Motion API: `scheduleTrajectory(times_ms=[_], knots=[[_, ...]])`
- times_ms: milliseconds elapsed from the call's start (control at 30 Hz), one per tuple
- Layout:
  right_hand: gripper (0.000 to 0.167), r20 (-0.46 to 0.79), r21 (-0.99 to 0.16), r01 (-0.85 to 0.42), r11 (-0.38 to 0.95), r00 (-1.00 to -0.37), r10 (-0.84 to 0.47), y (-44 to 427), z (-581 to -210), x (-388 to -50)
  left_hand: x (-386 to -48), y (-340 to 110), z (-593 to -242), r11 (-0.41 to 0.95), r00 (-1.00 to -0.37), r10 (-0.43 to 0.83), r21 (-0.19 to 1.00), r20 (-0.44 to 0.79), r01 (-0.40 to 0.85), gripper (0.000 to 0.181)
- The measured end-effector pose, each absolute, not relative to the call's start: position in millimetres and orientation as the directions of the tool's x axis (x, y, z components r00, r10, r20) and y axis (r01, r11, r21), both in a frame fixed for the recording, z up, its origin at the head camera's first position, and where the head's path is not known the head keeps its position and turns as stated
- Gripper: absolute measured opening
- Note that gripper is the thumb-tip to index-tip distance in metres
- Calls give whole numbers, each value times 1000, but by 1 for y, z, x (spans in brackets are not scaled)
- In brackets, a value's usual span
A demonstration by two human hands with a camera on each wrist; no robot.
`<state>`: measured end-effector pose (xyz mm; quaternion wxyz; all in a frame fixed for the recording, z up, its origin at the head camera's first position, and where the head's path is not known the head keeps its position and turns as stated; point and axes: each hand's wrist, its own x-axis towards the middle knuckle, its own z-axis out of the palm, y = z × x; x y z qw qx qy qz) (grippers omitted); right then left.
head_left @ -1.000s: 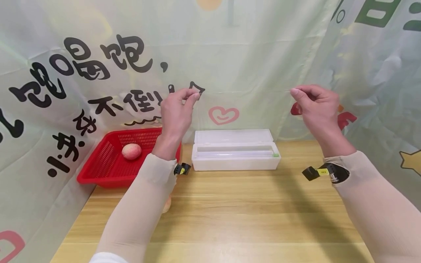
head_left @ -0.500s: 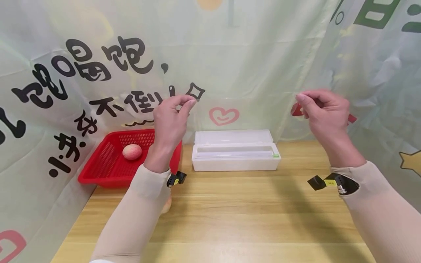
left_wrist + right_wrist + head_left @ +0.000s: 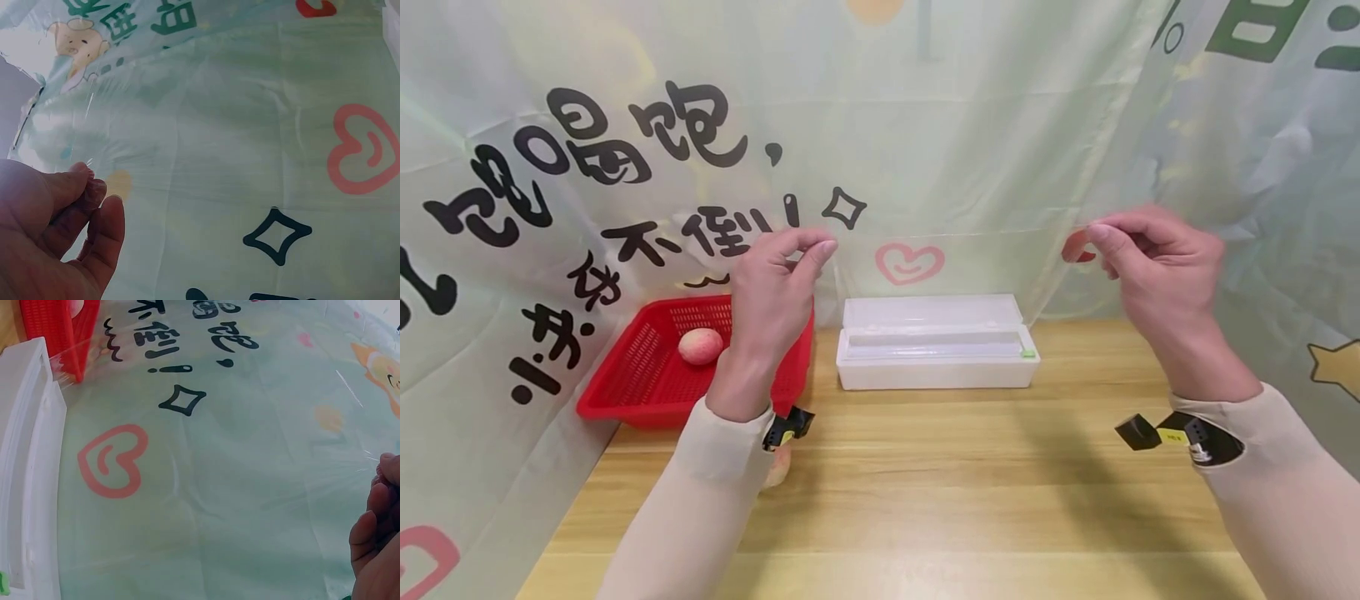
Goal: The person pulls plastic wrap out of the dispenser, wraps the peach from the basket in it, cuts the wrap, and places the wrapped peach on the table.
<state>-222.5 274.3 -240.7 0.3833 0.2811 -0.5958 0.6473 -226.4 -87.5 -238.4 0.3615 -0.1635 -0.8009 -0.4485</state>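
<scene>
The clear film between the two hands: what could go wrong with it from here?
The clear film is wrinkled where the right hand pinches it, so it might slip or tear there.
The red basket shows behind the left hand in the head view; lowered film could cling to it.
If the film is joined to the white box, which I cannot tell, a pull might shift the box.
</scene>
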Motion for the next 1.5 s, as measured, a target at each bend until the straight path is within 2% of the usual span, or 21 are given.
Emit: scheduleTrajectory(times_ms=[167, 300, 467, 567, 633, 667, 733, 833, 900, 1033, 1167, 1267, 1400, 1500], knots=[[17, 822, -544, -839, -9, -536, 192, 273, -238, -218, -221, -89, -237, 550, -665, -48, 575, 745, 605, 19], [16, 822, -533, -845, -49, -530, 209, 275, -241, -216, -216, -91, -237, 542, -661, -36, 570, 750, 617, 18], [9, 795, -568, -816, -106, -577, 186, 283, -251, -204, -202, -103, -243, 535, -668, 64, 540, 741, 650, 12], [7, 754, -644, -754, -130, -654, 60, 293, -257, -192, -192, -118, -249, 516, -678, 195, 514, 709, 685, 12], [14, 711, -703, -698, -139, -698, -93, 301, -260, -184, -185, -130, -252, 477, -679, 317, 508, 662, 717, 15], [19, 693, -720, -681, -133, -697, -184, 305, -261, -180, -182, -136, -253, 458, -678, 379, 509, 630, 729, 17], [29, 654, -737, -663, -131, -650, -387, 312, -264, -176, -176, -147, -256, 426, -663, 499, 508, 559, 749, 22], [44, 578, -724, -675, -144, -479, -661, 316, -268, -173, -170, -161, -261, 348, -615, 653, 547, 442, 762, 24], [49, 510, -708, -694, -128, -377, -774, 316, -272, -171, -166, -167, -267, 331, -593, 726, 578, 349, 746, 23], [42, 368, -682, -730, -54, -279, -887, 310, -286, -163, -159, -170, -283, 388, -591, 798, 650, 117, 653, 21], [25, 188, -760, -649, 42, -281, -941, 305, -311, -153, -151, -161, -307, 482, -585, 808, 652, -73, 585, 16], [17, 20, -845, -513, 154, -318, -948, 303, -333, -146, -145, -149, -331, 493, -542, 830, 633, -137, 596, 16], [14, -166, -843, -428, 325, -368, -915, 301, -360, -137, -137, -132, -365, 491, -477, 856, 601, -200, 630, 19], [16, -250, -778, -451, 438, -417, -874, 299, -379, -131, -132, -122, -387, 511, -461, 854, 555, -242, 656, 21]])
